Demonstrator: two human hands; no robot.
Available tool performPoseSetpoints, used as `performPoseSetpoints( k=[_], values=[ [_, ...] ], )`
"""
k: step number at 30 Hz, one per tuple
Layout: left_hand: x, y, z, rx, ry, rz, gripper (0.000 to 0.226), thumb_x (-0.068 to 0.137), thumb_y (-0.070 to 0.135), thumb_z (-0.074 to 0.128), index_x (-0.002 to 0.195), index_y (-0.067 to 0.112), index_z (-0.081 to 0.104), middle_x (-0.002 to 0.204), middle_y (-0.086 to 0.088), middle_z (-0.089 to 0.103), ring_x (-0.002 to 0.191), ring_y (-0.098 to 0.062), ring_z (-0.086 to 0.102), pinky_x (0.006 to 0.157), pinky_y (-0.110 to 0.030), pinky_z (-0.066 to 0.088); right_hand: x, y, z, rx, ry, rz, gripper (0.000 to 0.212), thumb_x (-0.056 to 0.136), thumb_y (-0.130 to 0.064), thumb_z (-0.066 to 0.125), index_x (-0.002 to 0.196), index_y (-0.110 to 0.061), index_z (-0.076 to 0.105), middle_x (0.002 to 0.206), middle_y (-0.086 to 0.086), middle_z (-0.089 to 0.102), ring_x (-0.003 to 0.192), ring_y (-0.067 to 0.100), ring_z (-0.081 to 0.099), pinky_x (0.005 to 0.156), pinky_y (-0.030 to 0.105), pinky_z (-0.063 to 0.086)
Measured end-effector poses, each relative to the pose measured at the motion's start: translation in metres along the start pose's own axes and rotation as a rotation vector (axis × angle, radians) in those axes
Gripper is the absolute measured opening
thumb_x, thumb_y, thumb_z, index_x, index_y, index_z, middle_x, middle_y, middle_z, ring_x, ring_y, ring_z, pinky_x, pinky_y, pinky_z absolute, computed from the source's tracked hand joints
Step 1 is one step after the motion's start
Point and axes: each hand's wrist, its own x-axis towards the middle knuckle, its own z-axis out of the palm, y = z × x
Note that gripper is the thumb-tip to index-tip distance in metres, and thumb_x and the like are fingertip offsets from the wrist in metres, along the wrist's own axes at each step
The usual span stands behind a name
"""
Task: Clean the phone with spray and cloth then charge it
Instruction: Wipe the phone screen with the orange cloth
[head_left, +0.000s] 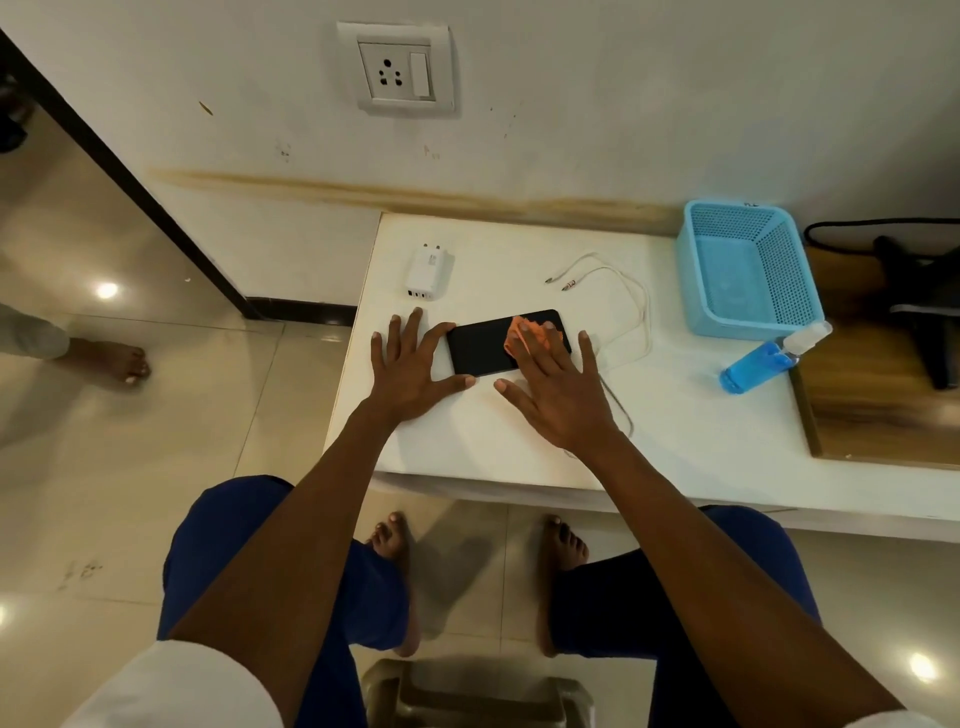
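Note:
A black phone (483, 345) lies flat on the white table (519, 441), screen up. My left hand (413, 366) rests flat beside its left end, index finger and thumb touching the phone's edge. With straight fingers my right hand (558, 389) presses an orange cloth (535, 330) onto the right part of the screen. A white charger adapter (427, 273) lies behind the phone at the left. Behind and to the right a white cable (618, 291) loops. The blue spray bottle (769, 361) lies on its side at the right.
An empty blue plastic basket (748, 270) stands at the table's back right. A wall socket (397, 70) sits above the table. A wooden surface (883, 405) adjoins on the right. Another person's bare foot (114, 364) is on the tiled floor at left.

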Motion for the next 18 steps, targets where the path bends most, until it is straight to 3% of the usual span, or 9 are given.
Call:
performPoseSetpoints(
  k=[4,7,12,18],
  values=[
    [0.0,0.001,-0.001,-0.006,-0.005,0.003,0.086,0.079,0.076,0.055,0.151,0.041,0.022,0.166,-0.003,-0.005,0.151,-0.03,-0.014,0.117,-0.053,-0.012,0.006,0.011,-0.008,-0.041,-0.001,0.146,0.078,0.096,-0.068,0.0,0.158,-0.023,0.014,0.166,-0.002,0.013,0.153,0.027,0.013,0.119,0.059,0.005],
    [0.0,0.0,0.0,-0.001,-0.005,-0.002,0.087,0.078,0.077,0.055,0.151,0.042,0.022,0.166,-0.003,-0.005,0.151,-0.029,-0.014,0.117,-0.053,-0.012,0.013,0.009,-0.009,-0.003,-0.042,0.198,0.081,0.093,-0.07,-0.002,0.159,-0.023,0.009,0.167,-0.003,0.004,0.154,0.025,0.006,0.12,0.058,0.001],
    [0.0,-0.001,-0.001,-0.01,-0.008,0.005,0.09,0.075,0.083,0.049,0.151,0.043,0.021,0.166,-0.002,-0.007,0.151,-0.028,-0.016,0.117,-0.052,-0.014,0.027,-0.015,-0.006,0.106,-0.043,0.128,0.08,0.093,-0.069,0.004,0.159,-0.024,0.007,0.167,-0.004,-0.003,0.154,0.016,-0.004,0.121,0.054,-0.005],
    [0.0,0.001,-0.001,0.021,-0.008,0.007,0.088,0.079,0.078,0.049,0.153,0.039,0.02,0.166,-0.004,-0.006,0.151,-0.03,-0.016,0.117,-0.052,-0.014,0.027,-0.028,-0.001,0.119,-0.048,-0.058,0.081,0.096,-0.066,0.002,0.159,-0.015,0.007,0.167,0.001,0.0,0.153,0.017,-0.005,0.123,0.05,0.0]
  ],
)
